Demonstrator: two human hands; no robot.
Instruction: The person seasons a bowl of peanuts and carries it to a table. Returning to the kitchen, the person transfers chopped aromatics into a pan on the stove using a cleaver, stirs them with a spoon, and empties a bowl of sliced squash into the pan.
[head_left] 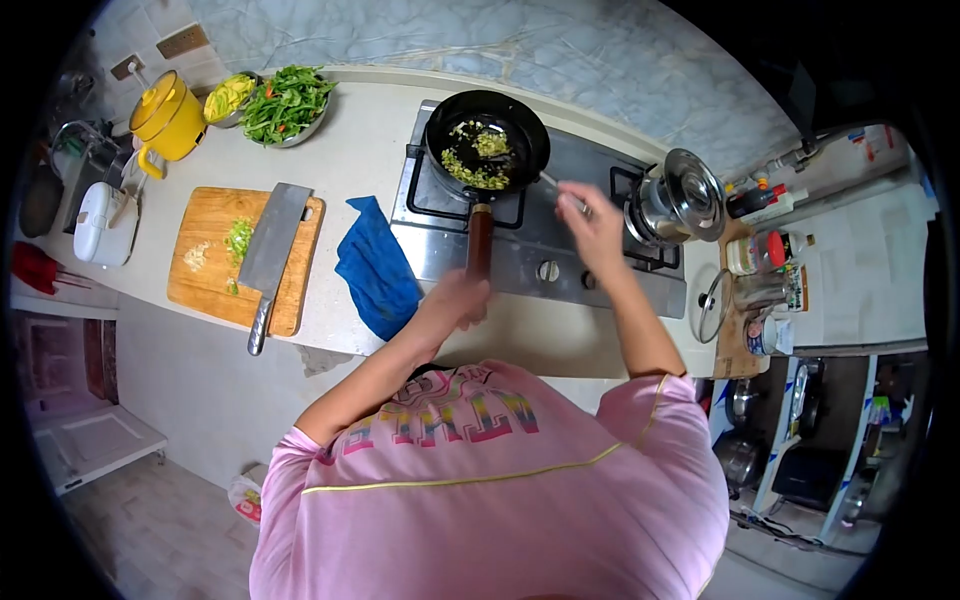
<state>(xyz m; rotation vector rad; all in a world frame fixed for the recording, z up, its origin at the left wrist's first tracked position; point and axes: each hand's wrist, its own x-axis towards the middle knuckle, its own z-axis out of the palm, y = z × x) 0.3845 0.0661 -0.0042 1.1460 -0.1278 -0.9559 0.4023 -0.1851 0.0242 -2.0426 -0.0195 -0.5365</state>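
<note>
A black frying pan (537,150) with a brown wooden handle (480,240) sits on the left burner of the gas stove. Chopped pale-green and whitish bits (474,172) lie in it. My left hand (456,300) is closed around the lower end of the handle, slightly blurred. My right hand (594,228), right of the pan, grips a utensil with a thin metal handle (549,180) that slants toward the pan's right rim; its working end cannot be made out. Left of the stove, a blue cloth (376,268) lies crumpled near my left forearm.
A cleaver (274,236) rests across the wooden cutting board (205,215), its handle past the front edge. Behind stand a bowl of green leaves (288,105), a bowl of yellow slices (229,97) and a yellow pot (167,115). A steel pot (652,212) occupies the right burner.
</note>
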